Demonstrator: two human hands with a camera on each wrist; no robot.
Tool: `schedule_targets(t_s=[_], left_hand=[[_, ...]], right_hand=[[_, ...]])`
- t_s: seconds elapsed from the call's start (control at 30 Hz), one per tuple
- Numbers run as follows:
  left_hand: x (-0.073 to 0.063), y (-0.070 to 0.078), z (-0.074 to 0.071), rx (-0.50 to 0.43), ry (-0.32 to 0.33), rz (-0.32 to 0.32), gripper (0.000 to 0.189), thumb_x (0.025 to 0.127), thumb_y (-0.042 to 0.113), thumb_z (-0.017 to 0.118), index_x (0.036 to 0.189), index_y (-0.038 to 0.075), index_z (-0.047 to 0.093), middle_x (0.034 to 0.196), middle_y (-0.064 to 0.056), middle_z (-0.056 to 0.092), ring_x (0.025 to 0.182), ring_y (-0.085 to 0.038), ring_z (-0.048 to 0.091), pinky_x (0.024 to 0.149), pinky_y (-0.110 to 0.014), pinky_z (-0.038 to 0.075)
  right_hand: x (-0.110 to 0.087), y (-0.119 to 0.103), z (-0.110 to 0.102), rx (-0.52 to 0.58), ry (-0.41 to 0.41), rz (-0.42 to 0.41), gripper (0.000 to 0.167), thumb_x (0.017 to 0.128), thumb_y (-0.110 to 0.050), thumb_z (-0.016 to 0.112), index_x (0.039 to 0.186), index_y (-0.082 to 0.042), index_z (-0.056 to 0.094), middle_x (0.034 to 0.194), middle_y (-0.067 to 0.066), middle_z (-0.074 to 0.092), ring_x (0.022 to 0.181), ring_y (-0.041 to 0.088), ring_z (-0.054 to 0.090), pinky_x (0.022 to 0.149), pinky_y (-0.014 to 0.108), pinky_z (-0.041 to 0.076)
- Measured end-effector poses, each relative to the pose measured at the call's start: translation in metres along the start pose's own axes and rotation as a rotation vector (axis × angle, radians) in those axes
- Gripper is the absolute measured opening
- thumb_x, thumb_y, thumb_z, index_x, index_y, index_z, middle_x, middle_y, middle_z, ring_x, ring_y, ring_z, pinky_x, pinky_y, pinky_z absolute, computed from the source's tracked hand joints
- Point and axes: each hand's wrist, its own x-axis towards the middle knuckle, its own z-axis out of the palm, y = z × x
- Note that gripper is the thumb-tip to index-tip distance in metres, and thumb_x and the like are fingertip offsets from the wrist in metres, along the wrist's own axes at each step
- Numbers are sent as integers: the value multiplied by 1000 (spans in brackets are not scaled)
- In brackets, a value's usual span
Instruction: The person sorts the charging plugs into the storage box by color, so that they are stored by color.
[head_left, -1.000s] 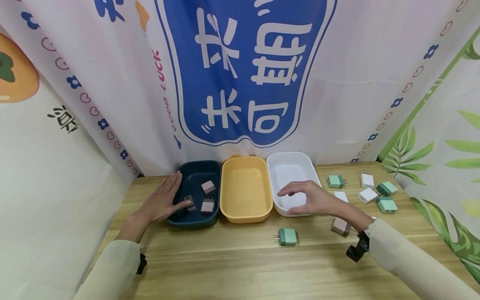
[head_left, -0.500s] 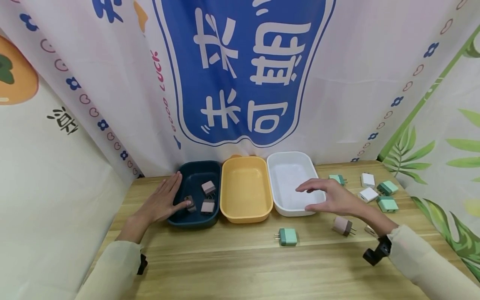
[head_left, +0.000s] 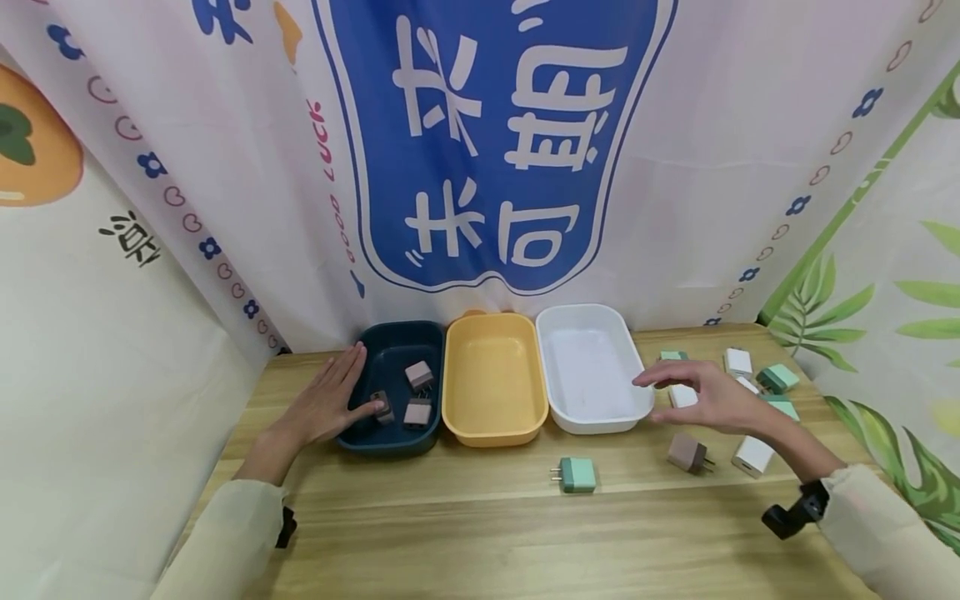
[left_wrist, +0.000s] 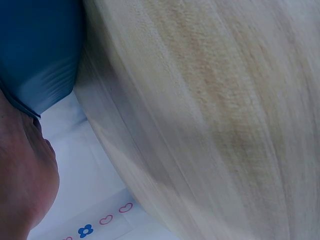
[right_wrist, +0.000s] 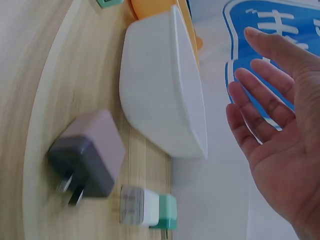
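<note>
My left hand lies with spread fingers along the left rim of the dark blue tray, its thumb reaching inside to a brown plug charger. Two pink-and-brown chargers sit beside that one in the tray. My right hand hovers at the right edge of the white tray, thumb and fingers apart, holding nothing. Below it on the table lie a pink-and-brown charger and a white charger. Another white charger shows between its thumb and fingers.
A yellow tray stands between the blue and white ones. One green charger lies in front of the trays. Several green and white chargers, among them a green one, lie at the right. A printed curtain hangs behind.
My right hand has moved right, from over the white tray to its right edge, staying empty. My left hand has stayed in place on the blue tray.
</note>
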Motion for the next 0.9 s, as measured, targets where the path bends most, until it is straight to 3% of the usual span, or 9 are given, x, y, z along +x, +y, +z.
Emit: schedule_targets(t_s=[0.33,0.57,0.9], left_hand=[[0,0,-2,3,-1,-1,105,103,63,55,168,-2,5,177,-22,2,163,-43,7,131,-61,8],[0,1,-1,-10,-9,-3,105,103,65,53,169,-1,4,177,-22,2,163,-43,7,131,-62,7],[0,1,-1,-4,3,-2,105,102,65,54,168,-3,7,177,-22,3,162,-44,9,131,-61,8]], right_hand=[[-24,14,-15,-2,-78,87,41,88,-13,88,127,-15,76,131,5,73,114,2,66,99,18,53],[-34,27,-18,20,-202,46,43,90,-18,87,129,-8,73,126,10,75,117,11,70,97,30,59],[-40,41,-15,147,-311,-21,47,90,-8,85,133,1,68,127,19,72,120,10,67,100,27,57]])
